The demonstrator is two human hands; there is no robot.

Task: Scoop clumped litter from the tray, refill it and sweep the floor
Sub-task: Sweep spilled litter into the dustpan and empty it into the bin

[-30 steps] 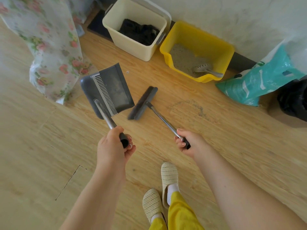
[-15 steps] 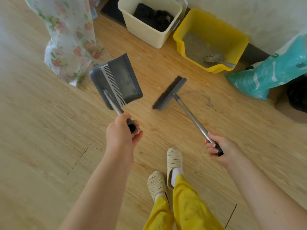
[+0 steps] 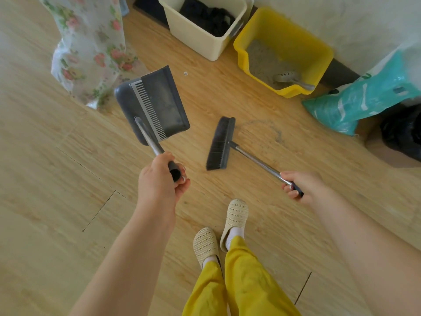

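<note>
Grips (image 3: 159, 179) (image 3: 303, 185) around dustpan (image 3: 157, 106) (left), broom (image 3: 219, 144)

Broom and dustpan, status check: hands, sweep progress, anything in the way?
Left hand grips dustpan handle; right hand grips broom handle. Litter dust ring unswept beside broom head. Nothing between broom and dustpan.
</note>
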